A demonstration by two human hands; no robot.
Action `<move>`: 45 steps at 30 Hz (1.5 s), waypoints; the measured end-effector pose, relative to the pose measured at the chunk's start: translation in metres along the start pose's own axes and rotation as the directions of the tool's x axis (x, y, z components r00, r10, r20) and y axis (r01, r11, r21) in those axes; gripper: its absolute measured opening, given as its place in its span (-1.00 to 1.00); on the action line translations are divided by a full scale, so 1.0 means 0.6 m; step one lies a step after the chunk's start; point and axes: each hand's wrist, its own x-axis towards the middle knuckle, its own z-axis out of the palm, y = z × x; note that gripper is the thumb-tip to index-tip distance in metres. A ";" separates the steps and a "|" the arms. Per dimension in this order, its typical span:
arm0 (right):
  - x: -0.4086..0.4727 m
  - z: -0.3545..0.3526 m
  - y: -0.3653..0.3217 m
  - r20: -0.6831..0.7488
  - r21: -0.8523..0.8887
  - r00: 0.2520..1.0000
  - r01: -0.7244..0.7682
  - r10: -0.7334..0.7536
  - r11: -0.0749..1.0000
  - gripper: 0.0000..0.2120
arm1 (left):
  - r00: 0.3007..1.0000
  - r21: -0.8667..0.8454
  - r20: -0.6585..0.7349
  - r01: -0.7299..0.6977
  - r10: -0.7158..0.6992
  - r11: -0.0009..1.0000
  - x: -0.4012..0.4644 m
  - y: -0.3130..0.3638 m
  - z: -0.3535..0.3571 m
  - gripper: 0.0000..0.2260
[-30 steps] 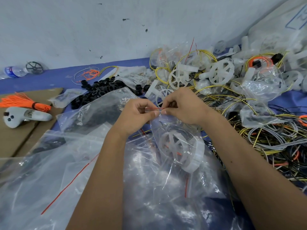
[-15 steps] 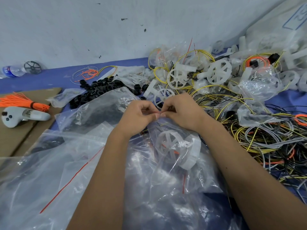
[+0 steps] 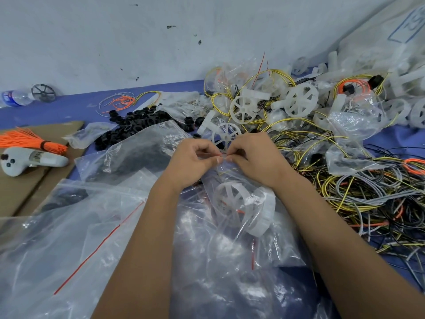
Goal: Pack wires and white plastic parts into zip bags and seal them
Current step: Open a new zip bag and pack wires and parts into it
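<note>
Both forearms reach in from the bottom edge and meet at centre. Left hand [image 3: 192, 161] and right hand [image 3: 255, 157] sit knuckles-up, thumbs and forefingers tip to tip, each grip pinched on the top edge of a small clear plastic zip bag [image 3: 241, 217]. The bag hangs just below and toward the viewer from the grip, resting on a heap of other clear bags w/ red seal lines [image 3: 96, 238]. Inside it: a white spoked plastic wheel part [image 3: 231, 198] plus a white ring-shaped piece [image 3: 264, 217] beside it, w/ a bit of orange wire.

Right of the hands, a tangle of yellow, grey and black wires [image 3: 368, 192] on the blue desk [image 3: 69, 109]. Behind the hands, more white spoked wheels [image 3: 243, 109] and a pile of small black rings [image 3: 135, 128].

Writing: blue print on the white sack at top right [image 3: 411, 24], not readable. Label on the plastic bottle at far left [image 3: 16, 97], too blurred to read.
</note>
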 end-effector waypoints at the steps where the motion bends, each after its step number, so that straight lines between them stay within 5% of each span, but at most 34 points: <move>1: -0.002 -0.001 0.000 -0.004 0.015 1.000 0.002 -0.002 1.000 -0.92 | 1.000 -0.008 0.004 -0.002 0.002 1.000 -0.001 0.000 -0.001 -0.95; 11: -0.020 -0.019 0.013 -0.034 -0.028 0.997 -0.070 0.069 0.997 -0.94 | 1.000 -0.005 -0.001 -0.021 0.021 1.000 0.000 0.000 0.002 -0.79; 20: -0.028 -0.019 0.004 -0.064 0.008 0.997 -0.049 0.049 0.999 -0.99 | 0.999 -0.065 0.018 -0.032 0.033 0.997 0.000 0.009 0.008 -0.93; 25: -0.043 -0.025 0.018 -0.121 -0.053 0.986 -0.124 0.117 0.991 -0.97 | 1.000 -0.021 0.003 -0.026 0.026 0.999 -0.002 0.004 0.002 -0.93; 45: -0.048 -0.020 0.015 -0.075 -0.012 0.997 -0.014 0.013 1.000 -0.97 | 0.985 0.197 0.128 -0.137 0.112 0.971 0.014 0.033 0.014 -0.87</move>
